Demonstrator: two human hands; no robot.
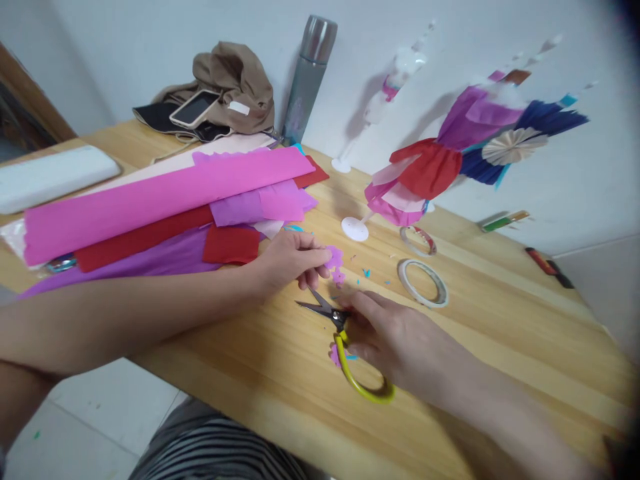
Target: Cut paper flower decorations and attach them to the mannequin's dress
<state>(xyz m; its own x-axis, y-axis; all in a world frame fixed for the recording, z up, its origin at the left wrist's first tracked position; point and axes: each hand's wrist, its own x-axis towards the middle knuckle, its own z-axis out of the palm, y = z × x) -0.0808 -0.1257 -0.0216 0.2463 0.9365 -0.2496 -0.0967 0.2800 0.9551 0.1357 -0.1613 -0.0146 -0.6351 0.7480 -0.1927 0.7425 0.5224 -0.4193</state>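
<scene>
Left hand (295,259): fingers pinching purple paper (335,256), centre of frame. Right hand (395,333): fingers holding scissors (336,319), blades parted, below centre. Tape (442,293) on surface (505,320), right of centre.

I register scissors (339,319) with yellow handles (352,381) and dark blades (319,306), a purple-pink cutout (334,257), a grey flask (307,90), a tan wood-grained bench (500,320), and grey-and-black striped clothing (215,447).
</scene>
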